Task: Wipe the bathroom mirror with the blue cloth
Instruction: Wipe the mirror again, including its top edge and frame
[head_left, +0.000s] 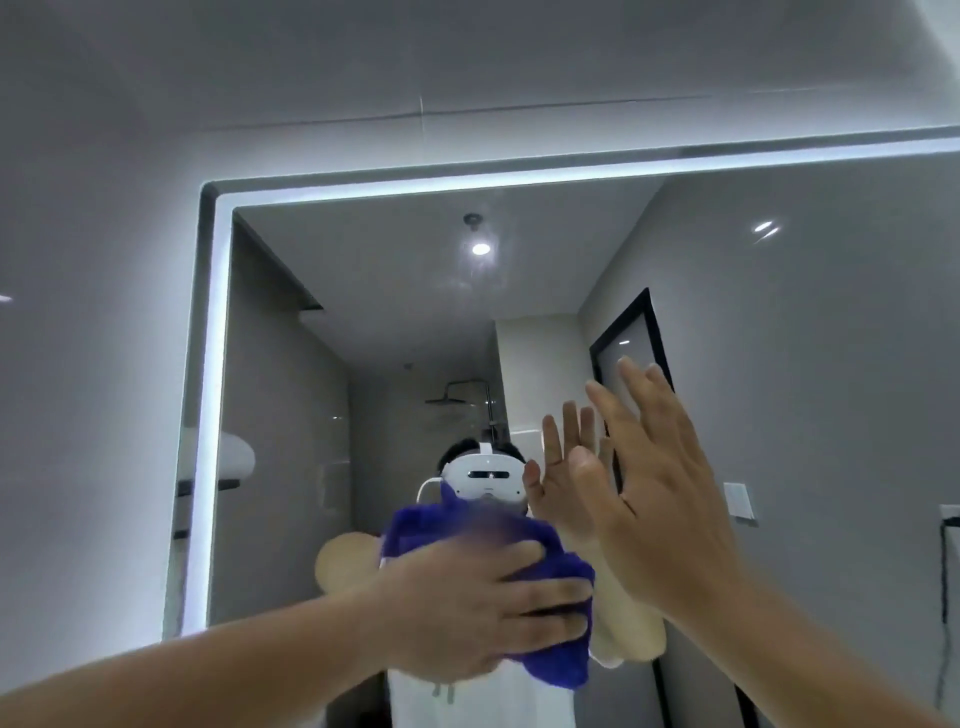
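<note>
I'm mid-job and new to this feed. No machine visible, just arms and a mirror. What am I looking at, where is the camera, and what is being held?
There is no machine here: a person works with two bare hands. The single picture comes from a camera worn on the person's head, facing the bathroom mirror, which has a lit strip round its edge. The left hand presses the blue cloth flat against the glass, fingers spread over it. The right hand is open and holds nothing; its fingers are straight, close to the glass or touching it, I cannot tell which. The other arms and the white headset are only the person's reflection.
</note>
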